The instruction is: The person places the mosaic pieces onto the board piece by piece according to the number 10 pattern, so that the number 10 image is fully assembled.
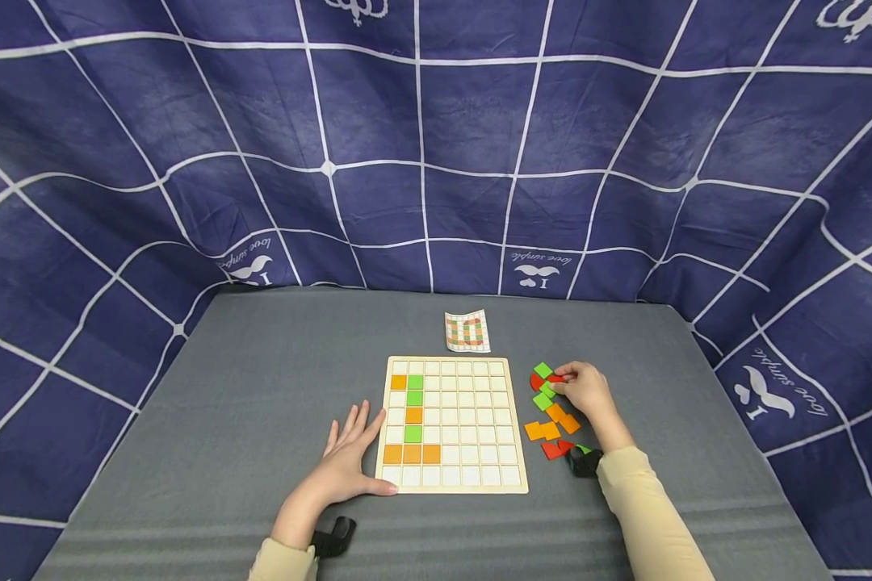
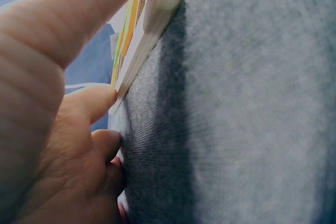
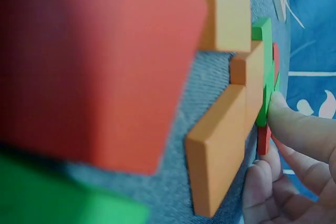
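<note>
Green tile [image 1: 548,390], half-hidden, seems pinched by the right hand [image 1: 584,390]; the left hand [image 1: 347,466] is splayed.

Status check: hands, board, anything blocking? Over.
Left hand touching grid board. Right hand at green tile, grip unclear. Eight tiles on board. No obstruction visible.

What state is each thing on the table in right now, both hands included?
Grid board: flat, partly filled; five orange and three green tiles set in, other cells bare.
Pattern card: printed side up, beyond the board.
Loose pieces: red, orange and green, clustered right of the board, some overlapping.
Left hand: fingers spread, touching the board's left edge.
Right hand: fingertips at a green piece; firm grip unclear.
</note>
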A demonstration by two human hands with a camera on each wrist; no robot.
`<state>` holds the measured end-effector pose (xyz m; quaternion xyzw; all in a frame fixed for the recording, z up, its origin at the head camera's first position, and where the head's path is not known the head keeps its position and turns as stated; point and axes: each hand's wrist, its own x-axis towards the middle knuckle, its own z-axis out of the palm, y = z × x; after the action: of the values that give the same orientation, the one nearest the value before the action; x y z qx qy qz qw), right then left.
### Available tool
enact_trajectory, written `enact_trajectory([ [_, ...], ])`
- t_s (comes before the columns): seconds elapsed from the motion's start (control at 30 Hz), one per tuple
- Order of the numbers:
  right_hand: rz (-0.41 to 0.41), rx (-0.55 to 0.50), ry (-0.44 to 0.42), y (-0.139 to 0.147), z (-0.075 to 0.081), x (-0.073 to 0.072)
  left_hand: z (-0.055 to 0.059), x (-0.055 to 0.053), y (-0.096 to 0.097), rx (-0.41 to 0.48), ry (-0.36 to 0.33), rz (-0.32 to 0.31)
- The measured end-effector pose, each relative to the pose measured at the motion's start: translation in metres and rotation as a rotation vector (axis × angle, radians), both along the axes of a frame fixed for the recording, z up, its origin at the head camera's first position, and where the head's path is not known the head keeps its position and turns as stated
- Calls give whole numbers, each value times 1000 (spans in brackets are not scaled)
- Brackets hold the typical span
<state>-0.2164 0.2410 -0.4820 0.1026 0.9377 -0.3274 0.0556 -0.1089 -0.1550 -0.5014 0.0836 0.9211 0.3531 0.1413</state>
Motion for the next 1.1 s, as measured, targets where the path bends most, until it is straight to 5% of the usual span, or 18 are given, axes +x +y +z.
enact_trajectory([
  [0.33, -25, -33, -44, 5, 2, -1, 0, -1, 0, -5, -2, -3],
  [0.63, -50, -94, 54, -3, 10, 0, 0, -1, 0, -3, -2, -10],
  [1.1, 56, -401, 91, -74, 23, -3, 0, 0, 0, 5, -5, -7],
])
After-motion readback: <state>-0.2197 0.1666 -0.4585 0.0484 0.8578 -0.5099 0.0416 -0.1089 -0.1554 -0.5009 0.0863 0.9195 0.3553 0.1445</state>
